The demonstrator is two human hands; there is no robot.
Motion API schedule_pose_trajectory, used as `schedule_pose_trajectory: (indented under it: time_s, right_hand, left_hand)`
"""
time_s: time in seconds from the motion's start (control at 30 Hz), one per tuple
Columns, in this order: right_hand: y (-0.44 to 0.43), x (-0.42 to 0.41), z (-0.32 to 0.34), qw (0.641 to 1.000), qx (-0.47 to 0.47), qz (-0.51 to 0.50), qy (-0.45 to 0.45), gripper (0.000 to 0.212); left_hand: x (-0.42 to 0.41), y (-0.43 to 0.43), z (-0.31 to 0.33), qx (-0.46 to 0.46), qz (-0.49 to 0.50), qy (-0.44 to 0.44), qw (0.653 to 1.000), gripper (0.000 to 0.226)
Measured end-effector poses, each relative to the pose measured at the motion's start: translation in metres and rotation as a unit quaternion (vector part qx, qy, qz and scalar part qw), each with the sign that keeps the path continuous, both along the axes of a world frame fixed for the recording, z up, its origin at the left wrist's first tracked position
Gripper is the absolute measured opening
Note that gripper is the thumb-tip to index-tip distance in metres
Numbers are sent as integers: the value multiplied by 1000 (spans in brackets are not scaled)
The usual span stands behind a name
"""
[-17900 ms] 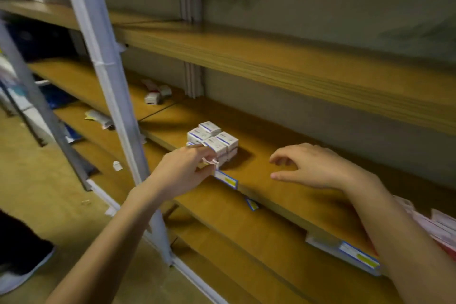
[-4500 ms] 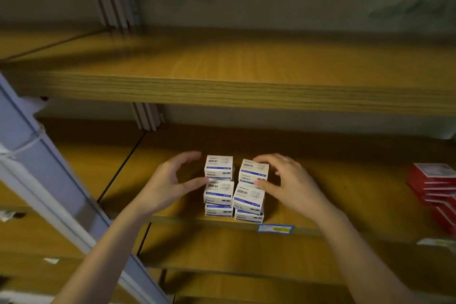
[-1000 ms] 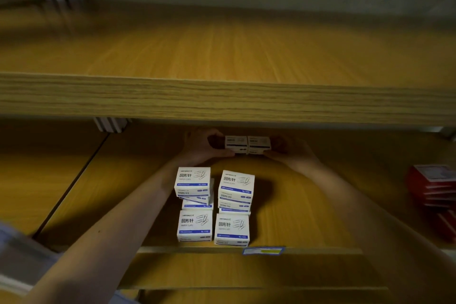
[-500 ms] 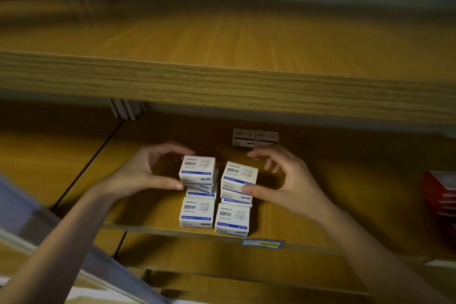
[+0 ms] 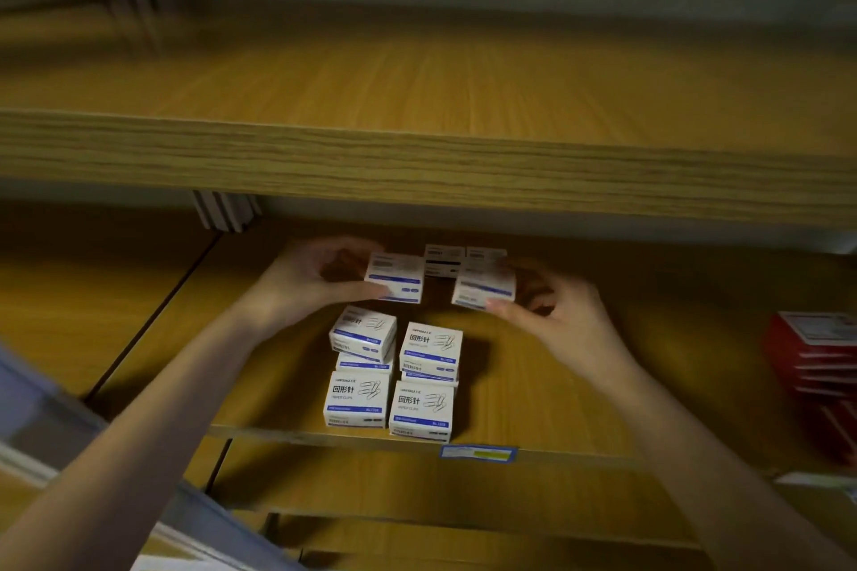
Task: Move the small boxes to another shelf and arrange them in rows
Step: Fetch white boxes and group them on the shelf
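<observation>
Several small white paper-clip boxes with blue stripes (image 5: 393, 373) stand stacked in a block near the front edge of the wooden shelf (image 5: 533, 399). My left hand (image 5: 301, 281) grips one white box (image 5: 395, 276) lifted above the block. My right hand (image 5: 552, 315) grips another white box (image 5: 483, 285) beside it. Two more boxes (image 5: 463, 259) sit side by side at the back of the same shelf, just behind the two held ones.
An upper wooden shelf (image 5: 417, 167) overhangs the working shelf and hides its back. Red boxes (image 5: 816, 366) are stacked at the right end. A blue and yellow label (image 5: 477, 453) sticks to the front edge. A metal upright (image 5: 227, 213) stands at the back left.
Half a second ago both hands were at the sides of the block's top boxes. Now each hand has lifted one box and carried it toward the two boxes at the back.
</observation>
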State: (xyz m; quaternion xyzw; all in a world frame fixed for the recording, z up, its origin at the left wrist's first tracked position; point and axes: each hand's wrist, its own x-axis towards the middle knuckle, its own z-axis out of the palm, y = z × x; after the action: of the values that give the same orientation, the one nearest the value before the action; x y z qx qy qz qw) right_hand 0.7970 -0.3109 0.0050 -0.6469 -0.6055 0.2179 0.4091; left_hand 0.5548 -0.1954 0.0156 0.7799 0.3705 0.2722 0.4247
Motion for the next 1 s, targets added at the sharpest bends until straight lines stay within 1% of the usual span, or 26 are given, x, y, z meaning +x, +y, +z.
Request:
schedule_pose_trajectory:
  time_s: [0.13,0.27,0.37,0.43,0.53,0.63,0.73,0.87,1.0]
  right_hand:
    - [14,21,-11,998,-35,-41,-23,48]
    - [23,24,-27,995,-67,-53,-50,51]
    - [28,23,-34,994,-69,-61,-51,53]
    - [30,22,-37,994,-73,-65,-55,53]
    - [31,24,-40,993,-85,-78,-40,57]
    - [31,27,-42,990,-103,-93,-10,66]
    - [28,30,-41,988,-120,-96,20,69]
    - [29,31,-38,988,-119,-97,33,63]
    - [34,29,-38,987,-127,-95,33,59]
  left_hand:
    - [24,20,-12,-12,3,22,1000,37]
    - [40,40,-19,-43,-17,48,998,39]
    - [45,46,-29,-45,-39,93,994,42]
    - [47,48,-38,-44,-37,111,992,46]
    - [50,47,-46,-38,-15,101,994,49]
    - [46,49,-50,-48,-26,87,995,55]
    - [38,53,-52,-46,-37,89,994,46]
    - [41,53,-53,-37,-37,86,995,32]
    - [46,54,-55,-40,-40,79,995,30]
